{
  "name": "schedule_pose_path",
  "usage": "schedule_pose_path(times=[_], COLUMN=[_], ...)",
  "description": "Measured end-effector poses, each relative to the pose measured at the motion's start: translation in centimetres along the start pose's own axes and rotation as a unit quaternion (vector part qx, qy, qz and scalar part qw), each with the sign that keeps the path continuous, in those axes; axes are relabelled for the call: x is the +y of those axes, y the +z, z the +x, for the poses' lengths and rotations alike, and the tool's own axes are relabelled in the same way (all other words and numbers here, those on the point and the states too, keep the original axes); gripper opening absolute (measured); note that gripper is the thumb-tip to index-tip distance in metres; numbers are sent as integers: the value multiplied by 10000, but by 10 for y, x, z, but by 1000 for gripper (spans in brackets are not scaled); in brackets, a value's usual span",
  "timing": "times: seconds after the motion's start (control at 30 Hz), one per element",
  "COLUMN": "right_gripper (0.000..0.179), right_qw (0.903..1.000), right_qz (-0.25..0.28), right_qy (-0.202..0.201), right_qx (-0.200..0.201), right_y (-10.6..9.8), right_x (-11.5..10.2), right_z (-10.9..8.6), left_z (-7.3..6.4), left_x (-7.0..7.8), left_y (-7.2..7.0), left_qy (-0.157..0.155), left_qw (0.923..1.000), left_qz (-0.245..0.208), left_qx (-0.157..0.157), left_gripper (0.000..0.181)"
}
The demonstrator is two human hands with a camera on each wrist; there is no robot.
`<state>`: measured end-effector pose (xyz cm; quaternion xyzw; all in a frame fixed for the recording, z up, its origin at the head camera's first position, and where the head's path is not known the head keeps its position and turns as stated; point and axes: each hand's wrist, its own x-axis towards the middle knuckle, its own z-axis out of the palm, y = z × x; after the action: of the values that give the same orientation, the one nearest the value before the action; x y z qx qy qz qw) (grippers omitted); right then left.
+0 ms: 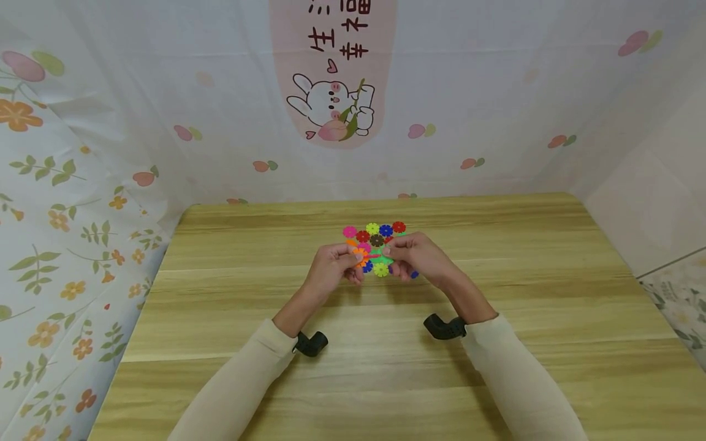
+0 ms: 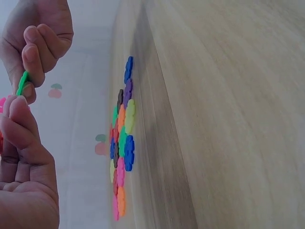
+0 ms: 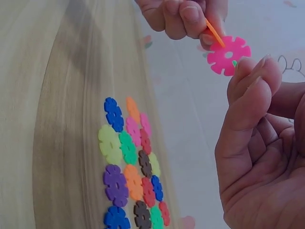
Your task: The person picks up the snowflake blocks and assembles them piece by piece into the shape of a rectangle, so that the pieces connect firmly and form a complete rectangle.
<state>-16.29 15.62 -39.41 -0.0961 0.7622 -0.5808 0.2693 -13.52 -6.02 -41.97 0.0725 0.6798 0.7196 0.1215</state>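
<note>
My left hand point(image 1: 333, 264) pinches an orange notched flower-shaped plastic disc point(image 3: 215, 33) between thumb and fingers. Opposite it, my right hand point(image 1: 423, 262) pinches a green disc point(image 2: 22, 83), whose face is mostly hidden by fingers in the right wrist view. Between the two hands is a pink disc point(image 3: 220, 56), its face turned to the right wrist camera; the orange one meets its edge, and a bit of green shows at its lower side. Both hands are raised over the table, fingertips close together.
Several loose flower-shaped discs in many colours lie flat in a close group beneath the hands, among them a purple disc point(image 3: 116, 185) and a yellow-green disc point(image 1: 381, 269). The wooden table point(image 1: 375, 373) ends at a patterned cloth backdrop point(image 1: 469, 110). Dark wrist mounts point(image 1: 444, 327) protrude at both cuffs.
</note>
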Motion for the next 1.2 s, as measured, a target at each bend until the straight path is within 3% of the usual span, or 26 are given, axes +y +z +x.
schedule_pose_path(times=[0.67, 1.2], right_gripper=[30, 33], right_qw=[9986, 9986], right_qz=[519, 486], right_qy=[18, 31], right_qx=[-31, 185], right_y=[4, 9], right_x=[4, 8], right_z=[0, 2], left_z=[1, 0], left_x=[-5, -8], left_y=[-1, 2], left_qy=[-26, -98], left_qw=[10000, 9999], left_qz=[-20, -65], left_qx=[-3, 76], left_gripper=[24, 22])
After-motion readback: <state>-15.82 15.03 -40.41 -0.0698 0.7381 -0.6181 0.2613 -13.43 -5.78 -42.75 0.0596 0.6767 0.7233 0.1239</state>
